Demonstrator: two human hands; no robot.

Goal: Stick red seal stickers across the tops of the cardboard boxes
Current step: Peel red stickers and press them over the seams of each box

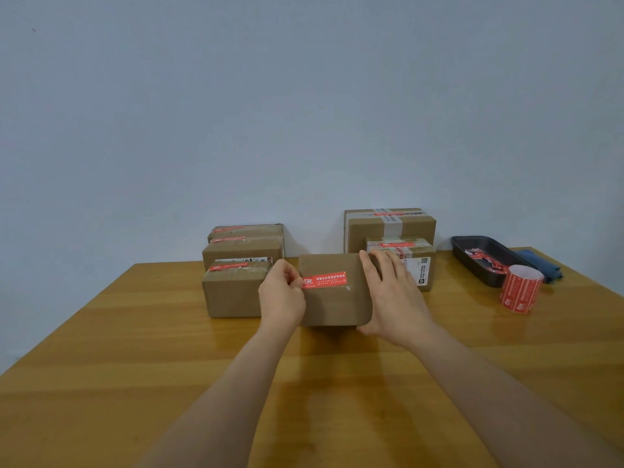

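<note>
A brown cardboard box (332, 305) stands tilted toward me at the table's middle, its top face showing. A red seal sticker (326, 280) with white print lies across that face. My left hand (282, 295) pinches the sticker's left end at the box's left edge. My right hand (393, 295) holds the box's right side, fingers over the top edge and thumb low at the front corner. A roll of red stickers (520, 288) stands at the right.
Three boxes with red stickers (236, 292) sit stacked and grouped at the left, two more (391, 228) behind at the right. A dark tray (486, 258) holding red scraps and a blue cloth (540, 265) lie at the far right. The wooden table (135, 366) meets a wall.
</note>
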